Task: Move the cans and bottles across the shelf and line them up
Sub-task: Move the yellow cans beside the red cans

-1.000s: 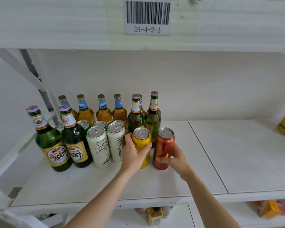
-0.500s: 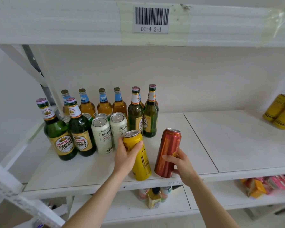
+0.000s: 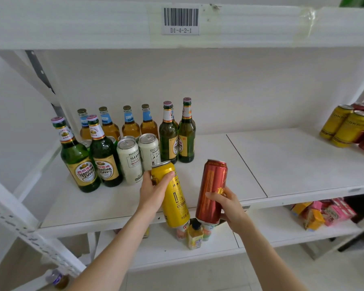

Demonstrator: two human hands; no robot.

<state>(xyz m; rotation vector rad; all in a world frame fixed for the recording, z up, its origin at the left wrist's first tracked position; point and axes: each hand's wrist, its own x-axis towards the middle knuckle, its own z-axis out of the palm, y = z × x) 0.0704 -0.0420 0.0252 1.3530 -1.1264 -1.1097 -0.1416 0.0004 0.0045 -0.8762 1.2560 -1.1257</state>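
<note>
Yellow can (image 3: pixel 173 198) is gripped by left hand (image 3: pixel 153 193), with fingers and thumb wrapped round the upper body. Long axis is near upright, top tipped up-left toward the back. Its base is held past the front edge of the shelf (image 3: pixel 282 164). Red can (image 3: pixel 211 185) is gripped low on its body by right hand (image 3: pixel 231 206), fingers curled round it. Axis is near upright, top leaned slightly right, base also past the edge. The two cans are held side by side, apart. Green bottles (image 3: pixel 105 156) and white cans (image 3: pixel 129 162) are grouped upright at back left.
</note>
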